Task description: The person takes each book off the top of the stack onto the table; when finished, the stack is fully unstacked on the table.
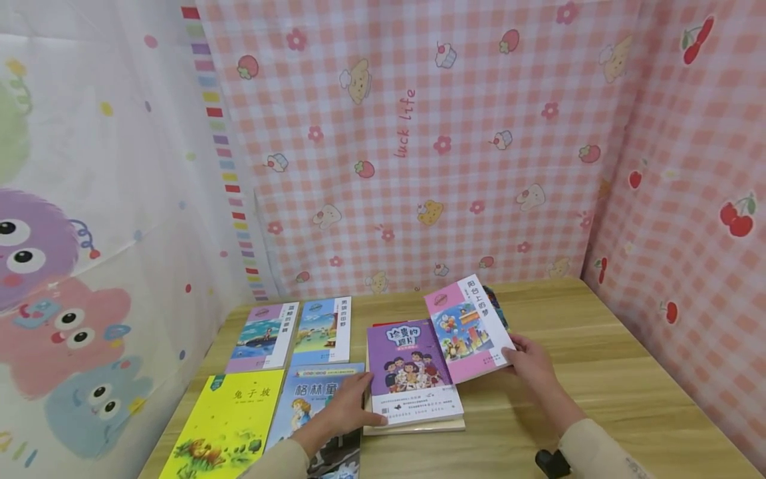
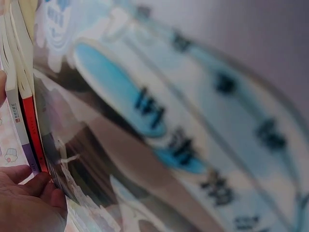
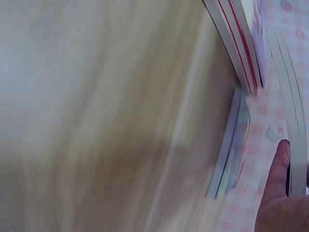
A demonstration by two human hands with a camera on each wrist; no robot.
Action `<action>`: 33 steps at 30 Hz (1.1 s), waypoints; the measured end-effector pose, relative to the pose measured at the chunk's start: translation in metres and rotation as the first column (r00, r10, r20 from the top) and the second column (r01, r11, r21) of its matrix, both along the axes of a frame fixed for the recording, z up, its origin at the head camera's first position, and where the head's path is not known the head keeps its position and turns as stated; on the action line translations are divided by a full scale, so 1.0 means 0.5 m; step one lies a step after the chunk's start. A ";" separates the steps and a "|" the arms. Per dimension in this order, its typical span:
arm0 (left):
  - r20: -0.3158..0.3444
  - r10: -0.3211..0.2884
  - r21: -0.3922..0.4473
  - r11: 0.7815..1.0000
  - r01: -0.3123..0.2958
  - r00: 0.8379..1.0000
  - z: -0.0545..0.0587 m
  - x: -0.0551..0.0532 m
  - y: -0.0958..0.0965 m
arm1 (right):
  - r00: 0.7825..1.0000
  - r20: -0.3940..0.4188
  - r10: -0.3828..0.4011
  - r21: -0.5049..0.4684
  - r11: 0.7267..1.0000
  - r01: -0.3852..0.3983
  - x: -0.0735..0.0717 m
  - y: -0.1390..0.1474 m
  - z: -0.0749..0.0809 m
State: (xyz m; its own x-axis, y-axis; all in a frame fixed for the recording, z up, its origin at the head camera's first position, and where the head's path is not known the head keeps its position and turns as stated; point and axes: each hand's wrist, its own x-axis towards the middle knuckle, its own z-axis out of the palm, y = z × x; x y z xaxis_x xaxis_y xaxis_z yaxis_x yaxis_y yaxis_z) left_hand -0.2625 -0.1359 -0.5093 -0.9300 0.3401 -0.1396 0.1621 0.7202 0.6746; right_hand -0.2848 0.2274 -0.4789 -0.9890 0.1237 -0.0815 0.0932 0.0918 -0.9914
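Note:
My right hand [image 1: 535,366] grips a pink and white book [image 1: 461,319] by its lower right corner. That book is tilted above the table and overlaps a purple book in the head view. In the right wrist view the thumb [image 3: 280,164] lies along the held book's edge [image 3: 295,111]. My left hand [image 1: 347,412] touches the left edge of the purple book [image 1: 413,346], which lies on a stack. Fingers of the left hand [image 2: 34,195] rest at the white-purple spine [image 2: 21,130] and a red spine [image 2: 34,128] in the left wrist view.
Left of the stack lie a yellow book [image 1: 224,419], a blue fairy-tale book [image 1: 293,412] and two smaller picture-cover books [image 1: 263,339]. A dark patterned book [image 1: 497,309] is partly hidden behind the held one. A black object [image 1: 552,464] sits by the right forearm. Patterned curtains [image 1: 419,199] surround the wooden table.

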 end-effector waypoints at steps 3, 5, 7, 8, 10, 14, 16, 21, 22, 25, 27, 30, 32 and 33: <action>-0.009 -0.002 -0.004 1.000 0.002 1.000 0.000 0.001 -0.001 | 0.999 0.001 -0.032 0.013 0.999 0.032 -0.011 0.023 0.008; -0.015 -0.004 -0.006 1.000 0.003 1.000 -0.001 0.002 -0.001 | 0.998 0.010 -0.059 0.022 0.998 0.059 -0.018 0.041 0.012; -0.018 -0.004 -0.007 1.000 0.004 1.000 -0.001 0.002 -0.001 | 0.996 0.010 -0.086 0.032 0.996 0.085 -0.025 0.061 0.016; -0.017 -0.003 -0.006 1.000 0.003 1.000 0.000 0.002 -0.001 | 0.995 0.012 -0.095 0.039 0.995 0.095 -0.030 0.072 0.017; -0.015 -0.002 -0.006 1.000 0.001 1.000 0.000 0.002 -0.001 | 0.994 0.012 -0.112 0.050 0.992 0.112 -0.037 0.097 0.018; -0.013 -0.004 -0.008 1.000 0.004 1.000 0.002 0.001 -0.001 | 0.987 0.000 -0.160 0.081 0.984 0.160 -0.050 0.147 0.017; -0.016 -0.008 -0.014 1.000 0.008 1.000 0.002 0.001 -0.001 | 0.981 -0.002 -0.192 0.096 0.977 0.191 -0.055 0.172 0.016; -0.013 -0.011 -0.011 1.000 0.010 1.000 0.005 0.003 0.000 | 0.967 0.029 -0.254 0.154 0.957 0.247 -0.067 0.226 0.010; -0.010 -0.007 -0.006 1.000 0.007 1.000 0.005 0.003 0.000 | 0.964 0.039 -0.262 0.163 0.954 0.252 -0.070 0.235 0.008; -0.004 0.008 -0.002 1.000 -0.008 1.000 0.005 0.005 -0.002 | 0.963 0.056 -0.263 0.173 0.953 0.250 -0.081 0.250 0.000; -0.003 0.011 0.000 1.000 -0.011 1.000 0.005 0.006 -0.003 | 0.965 0.065 -0.254 0.177 0.955 0.240 -0.090 0.255 -0.006; -0.002 0.011 0.004 1.000 -0.011 1.000 0.007 0.006 -0.003 | 0.968 0.068 -0.240 0.190 0.956 0.224 -0.101 0.256 -0.014; 0.000 0.013 0.006 1.000 -0.013 1.000 0.007 0.005 -0.002 | 0.969 0.073 -0.237 0.202 0.955 0.218 -0.110 0.257 -0.017; -0.002 0.013 0.004 1.000 -0.013 1.000 0.007 0.005 -0.001 | 0.969 0.063 -0.238 0.218 0.951 0.219 -0.113 0.257 -0.018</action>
